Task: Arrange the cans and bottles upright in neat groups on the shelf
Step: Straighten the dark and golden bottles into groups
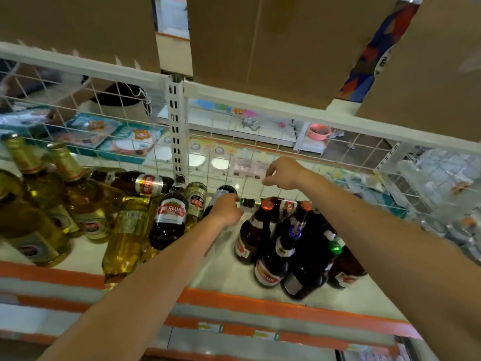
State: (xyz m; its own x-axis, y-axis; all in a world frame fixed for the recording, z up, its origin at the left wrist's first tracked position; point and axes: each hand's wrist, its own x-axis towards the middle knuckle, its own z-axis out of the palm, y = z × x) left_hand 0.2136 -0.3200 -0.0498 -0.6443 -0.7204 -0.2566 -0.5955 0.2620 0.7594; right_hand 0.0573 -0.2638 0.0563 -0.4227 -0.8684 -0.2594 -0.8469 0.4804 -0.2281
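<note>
My left hand [227, 209] grips a dark bottle [221, 195] lying on its side at the back of the white shelf [223, 272]; its green-capped neck [247, 202] points right. My right hand [283, 173] hovers above and behind it with loosely curled fingers, holding nothing. A group of dark brown bottles [291, 246] stands upright at the right. Left of my hand, several dark bottles [169, 217] and yellow bottles [125, 238] lie tumbled. Tall yellow bottles [80, 199] stand upright at the far left.
A white wire grid [234, 157] backs the shelf, with an upright post [177, 131] in the middle. Cardboard boxes [260, 43] sit on the shelf above. Clear plastic bottles [447, 194] fill the right end. The shelf's front edge [260, 303] is orange.
</note>
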